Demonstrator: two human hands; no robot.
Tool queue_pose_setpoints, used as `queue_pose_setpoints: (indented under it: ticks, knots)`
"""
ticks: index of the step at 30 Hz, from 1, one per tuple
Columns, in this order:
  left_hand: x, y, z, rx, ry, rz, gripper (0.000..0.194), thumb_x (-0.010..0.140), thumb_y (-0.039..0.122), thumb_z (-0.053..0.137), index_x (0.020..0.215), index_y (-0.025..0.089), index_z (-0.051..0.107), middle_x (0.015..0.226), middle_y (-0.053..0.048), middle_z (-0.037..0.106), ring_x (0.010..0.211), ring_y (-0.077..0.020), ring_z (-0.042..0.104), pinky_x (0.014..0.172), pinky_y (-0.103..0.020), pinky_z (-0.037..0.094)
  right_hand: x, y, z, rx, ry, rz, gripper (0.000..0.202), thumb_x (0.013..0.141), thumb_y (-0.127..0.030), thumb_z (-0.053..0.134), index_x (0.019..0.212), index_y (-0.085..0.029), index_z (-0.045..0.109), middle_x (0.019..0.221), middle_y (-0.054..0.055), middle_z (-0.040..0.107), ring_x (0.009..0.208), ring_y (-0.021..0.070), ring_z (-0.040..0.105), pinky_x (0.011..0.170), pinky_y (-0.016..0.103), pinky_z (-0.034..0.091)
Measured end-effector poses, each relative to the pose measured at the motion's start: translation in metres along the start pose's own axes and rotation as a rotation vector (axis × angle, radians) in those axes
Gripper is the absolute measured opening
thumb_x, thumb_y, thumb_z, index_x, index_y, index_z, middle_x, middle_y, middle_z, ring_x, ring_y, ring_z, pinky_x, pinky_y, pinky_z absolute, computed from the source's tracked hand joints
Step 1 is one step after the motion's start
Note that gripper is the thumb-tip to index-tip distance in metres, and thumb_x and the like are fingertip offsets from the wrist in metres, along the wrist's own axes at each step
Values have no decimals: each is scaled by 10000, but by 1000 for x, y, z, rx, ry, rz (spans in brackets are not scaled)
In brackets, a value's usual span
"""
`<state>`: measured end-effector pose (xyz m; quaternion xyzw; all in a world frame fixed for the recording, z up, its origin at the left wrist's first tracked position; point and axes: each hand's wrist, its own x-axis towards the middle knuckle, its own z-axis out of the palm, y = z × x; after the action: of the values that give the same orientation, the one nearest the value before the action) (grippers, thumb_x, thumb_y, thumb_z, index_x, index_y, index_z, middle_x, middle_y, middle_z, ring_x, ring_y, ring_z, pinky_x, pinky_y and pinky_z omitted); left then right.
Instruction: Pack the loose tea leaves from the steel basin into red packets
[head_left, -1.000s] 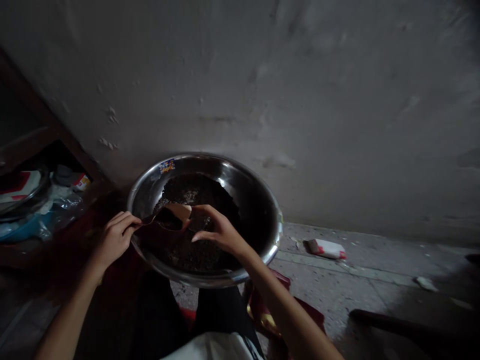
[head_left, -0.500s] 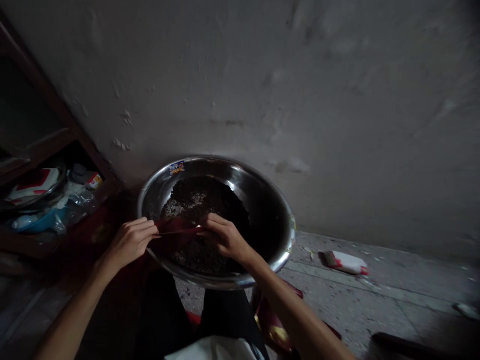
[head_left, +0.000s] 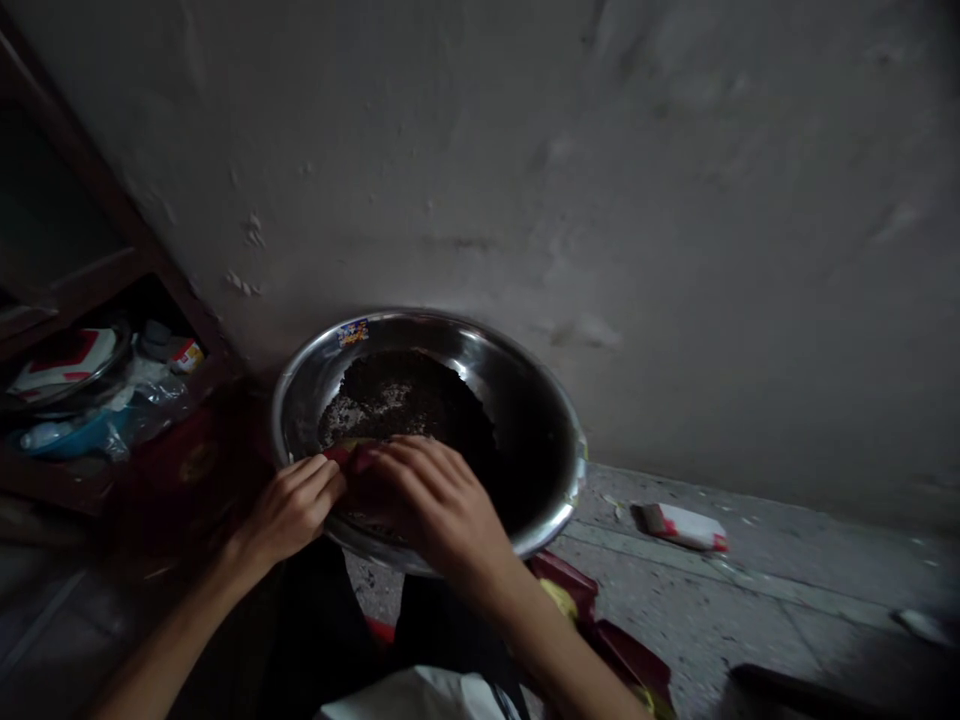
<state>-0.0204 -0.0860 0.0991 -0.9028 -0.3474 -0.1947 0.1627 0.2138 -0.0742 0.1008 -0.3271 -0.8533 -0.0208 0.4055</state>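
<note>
A wide steel basin (head_left: 551, 400) with a coloured sticker on its inner wall holds dark, crumbly stuff (head_left: 416, 385) with a paler patch at its left. Over the near left rim, my left hand (head_left: 304, 500) pinches the edge of a dark red packet (head_left: 345, 452). My right hand (head_left: 435, 500) bends over the same packet, its palm down and fingers curled on the packet's right part. Much of the packet is in shadow or behind that hand, so its full shape does not show.
Dark red packets (head_left: 630, 655) with yellow parts lie on the floor below my right arm. A white and red carton (head_left: 684, 527) lies near the wall. At the left, a cabinet shelf holds a blue bowl (head_left: 71, 440) and plastic bags (head_left: 161, 390). A grey wall (head_left: 480, 180) rises behind the basin.
The packet was stretched flat between both hands. My right hand has turned over it and moved closer to my left, which has shifted slightly right; the packet now looks bunched or folded.
</note>
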Motion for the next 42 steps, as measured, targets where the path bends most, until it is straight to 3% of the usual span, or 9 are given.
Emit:
queue_pose_setpoints:
  ticks: [4,11,14,18,23,28,32,36,42]
  knots:
    - [-3,2,3,19,-2,-10,282,864,-12,391,877,166,610,831,-71,634,790,-211,596,743,-362,504,2,-20,23,-140,-145,-8,36,944,-191,600,936,-187,635,922,61,680,868,211,592,803,351,456]
    - [-4,8,-9,16,-177,-103,233,896,14,450,957,164,618,903,-58,657,850,-221,594,817,-385,508,-7,-15,50,-94,-104,-11,156,969,-180,545,820,-184,591,788,42,599,749,191,493,701,324,378]
    - [0,15,-9,-58,-146,-157,261,884,-15,443,962,165,615,954,-63,663,889,-209,606,835,-357,509,-7,-17,53,-45,-95,-9,176,969,-170,541,799,-181,587,792,43,593,752,187,479,707,322,371]
    - [-1,19,-1,-54,-57,-202,266,870,-33,448,848,173,614,809,-41,635,781,-198,595,770,-344,506,-10,-18,46,-63,-117,43,126,956,-142,557,844,-181,600,820,42,604,772,191,485,707,324,368]
    - [-3,16,1,-87,-29,-209,283,888,-29,460,952,157,664,803,-38,650,795,-189,609,768,-337,511,-21,-10,26,-122,-157,114,117,925,-72,556,921,-169,621,879,48,633,811,198,490,751,323,381]
    - [5,28,-1,-169,-55,-206,251,939,53,513,1102,169,664,952,-51,702,891,-194,629,863,-370,520,-28,-6,26,-27,-164,114,207,935,-33,516,797,-171,584,775,20,600,714,162,467,695,294,374]
    - [6,40,17,-202,65,-183,288,934,-4,445,1075,135,654,968,-74,707,912,-193,640,825,-334,535,-29,-10,30,0,-152,133,200,941,-49,521,793,-171,580,785,22,599,725,166,468,694,297,384]
    - [1,35,33,-130,108,-167,313,900,-42,424,1025,132,652,881,-67,692,851,-203,635,775,-339,539,-29,-8,23,-20,-136,166,158,946,-52,508,879,-161,601,859,44,611,800,184,495,768,302,423]
    - [7,32,26,-69,91,-169,332,897,-38,436,1080,137,652,914,-67,696,864,-208,634,782,-357,542,-32,5,18,9,-124,131,220,933,-6,463,848,-169,584,830,39,593,765,183,472,744,300,423]
